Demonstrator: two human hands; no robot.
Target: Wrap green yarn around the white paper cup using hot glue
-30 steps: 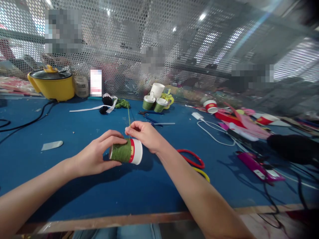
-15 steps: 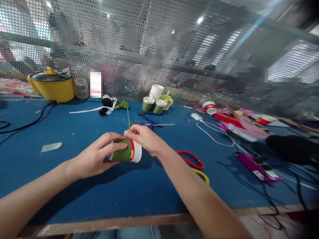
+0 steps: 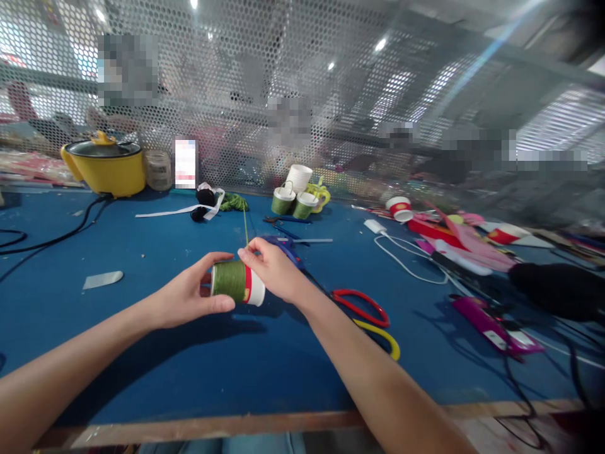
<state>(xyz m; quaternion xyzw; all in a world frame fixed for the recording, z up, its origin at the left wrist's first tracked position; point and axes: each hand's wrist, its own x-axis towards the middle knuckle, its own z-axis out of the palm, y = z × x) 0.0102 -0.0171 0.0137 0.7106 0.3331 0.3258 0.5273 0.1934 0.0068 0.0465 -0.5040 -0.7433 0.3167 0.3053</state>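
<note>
A paper cup (image 3: pixel 236 284) with a red band, mostly wrapped in green yarn, lies sideways in the air above the blue table (image 3: pixel 142 353). My left hand (image 3: pixel 189 297) grips its base end with thumb and fingers. My right hand (image 3: pixel 269 268) pinches a strand of green yarn (image 3: pixel 246 228) right at the cup's rim end. That strand runs back to a loose green yarn bundle (image 3: pixel 232 202) near the mesh wall.
Red and yellow scissors (image 3: pixel 368 312) lie to the right of my right arm. Blue pliers (image 3: pixel 283 221), yarn-wrapped cups (image 3: pixel 293 202), a yellow pot (image 3: pixel 106 167), cables (image 3: pixel 401 255), a purple tool (image 3: pixel 486 318) and craft scraps sit farther back and right. A grey scrap (image 3: pixel 101 279) lies left.
The cup has turned in my left hand and both hands have shifted slightly up and away. My right hand stays pinched on the yarn at the cup.
</note>
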